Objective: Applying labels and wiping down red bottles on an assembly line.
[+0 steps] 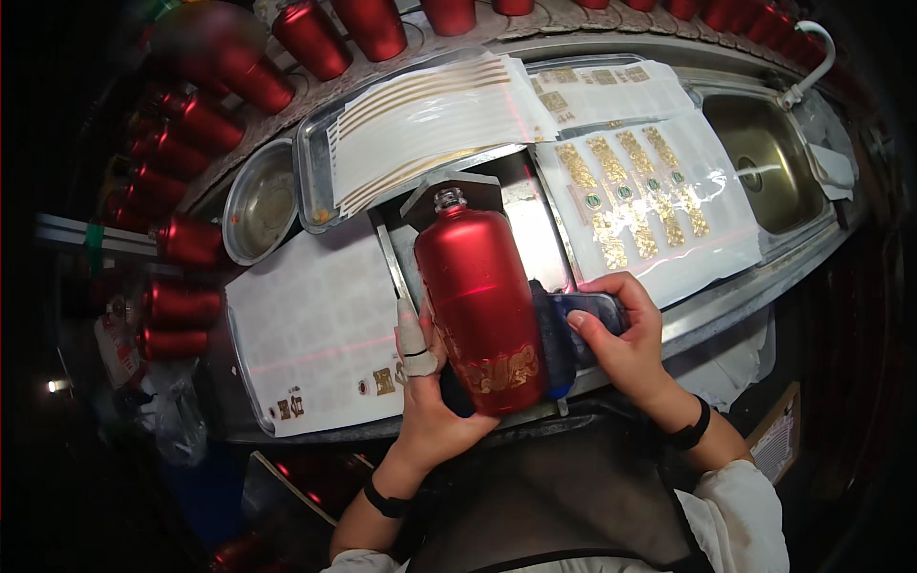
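A glossy red bottle [476,286] lies in the middle with its clear neck pointing away from me. A gold patterned decal [501,371] shows near its base. My left hand [435,411] is closed on the bottle's lower left side, thumb at the base; white wrapping [413,344] covers a finger. My right hand [630,339] grips a dark flat, rounded-edged tool [600,307] beside the bottle's right side; its exact kind is unclear. Dark blue material [559,349] sits between tool and bottle. A metal support [492,191] stands around the neck.
Sheets of gold decals [669,258] lie at the right, striped sheets [439,105] on a far tray, and a mostly white sheet [315,315] at the left. A metal bowl [260,205] and a sink [774,162] flank them. Several red bottles [315,43] line the far and left edges.
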A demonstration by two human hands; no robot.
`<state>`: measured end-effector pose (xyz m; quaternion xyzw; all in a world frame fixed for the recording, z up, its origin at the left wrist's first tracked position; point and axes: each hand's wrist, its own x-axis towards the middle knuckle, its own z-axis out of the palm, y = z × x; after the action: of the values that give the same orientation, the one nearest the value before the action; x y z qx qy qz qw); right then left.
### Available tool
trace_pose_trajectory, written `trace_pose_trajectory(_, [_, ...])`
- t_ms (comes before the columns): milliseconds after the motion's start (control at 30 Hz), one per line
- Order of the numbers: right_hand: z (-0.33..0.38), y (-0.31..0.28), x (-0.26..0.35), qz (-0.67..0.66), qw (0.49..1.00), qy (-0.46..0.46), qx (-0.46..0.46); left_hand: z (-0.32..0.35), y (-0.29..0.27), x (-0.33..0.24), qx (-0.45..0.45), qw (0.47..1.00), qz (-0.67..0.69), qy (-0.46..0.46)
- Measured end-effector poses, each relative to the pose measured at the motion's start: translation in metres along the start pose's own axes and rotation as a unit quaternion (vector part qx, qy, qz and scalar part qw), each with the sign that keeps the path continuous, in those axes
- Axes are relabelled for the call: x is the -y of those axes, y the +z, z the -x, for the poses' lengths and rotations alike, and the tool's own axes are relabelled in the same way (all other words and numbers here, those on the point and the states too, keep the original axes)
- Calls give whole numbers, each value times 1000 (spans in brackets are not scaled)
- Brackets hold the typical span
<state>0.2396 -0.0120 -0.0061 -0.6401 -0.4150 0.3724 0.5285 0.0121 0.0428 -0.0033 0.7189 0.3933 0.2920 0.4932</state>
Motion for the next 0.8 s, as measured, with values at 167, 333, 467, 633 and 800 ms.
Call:
trace_pose_trajectory(167, [5,6,-2,-18,999,-40,26,0,2,-4,3,999,-40,3])
trace_pose_trajectory(333, [7,-4,21,-30,995,-72,62,7,5,-11,-40,995,-84,37])
trace_pose_trajectory(467, [-2,-8,3,-5,1000,-4,-2,12,4,-18,-54,972,-198,111])
trace_pose_trajectory(633, [10,1,19,21,996,-84,14,11,-5,-19,-21,941,-314,121])
trace_pose_trajectory(800, [12,6,35,143,885,-412,161,24,-6,10,-77,955,-243,149])
